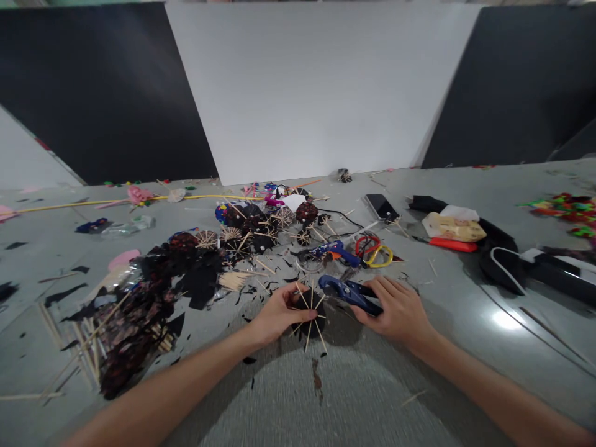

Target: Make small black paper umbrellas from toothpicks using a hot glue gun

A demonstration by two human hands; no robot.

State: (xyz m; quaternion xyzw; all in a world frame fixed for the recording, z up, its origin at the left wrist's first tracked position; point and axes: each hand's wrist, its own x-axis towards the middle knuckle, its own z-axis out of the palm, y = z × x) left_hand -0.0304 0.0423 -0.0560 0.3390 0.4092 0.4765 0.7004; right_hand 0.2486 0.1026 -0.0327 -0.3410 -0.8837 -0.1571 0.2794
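Observation:
My left hand [280, 315] pinches a round black disc [306, 327] with thin wooden sticks radiating from it like spokes. Its thumb lies across the front of the disc, and several stick ends jut past the rim. Blue-handled pruning shears [347, 290] are gripped in my right hand [395, 308]. Their head points left, close to the upper right sticks of the disc; whether the blades touch a stick I cannot tell. Just beyond the hands lies a blue glue gun [343, 253], beside scissors with red and yellow handles [380, 256].
Finished-looking spoked pieces [237, 245] and black scraps [200, 285] spread over the left and middle. A bundle of sticks [233, 280] lies near my left hand. Farther right are a phone [380, 207], a tissue pack [454, 226] and a red cutter [452, 244]. A white panel [321, 87] stands behind.

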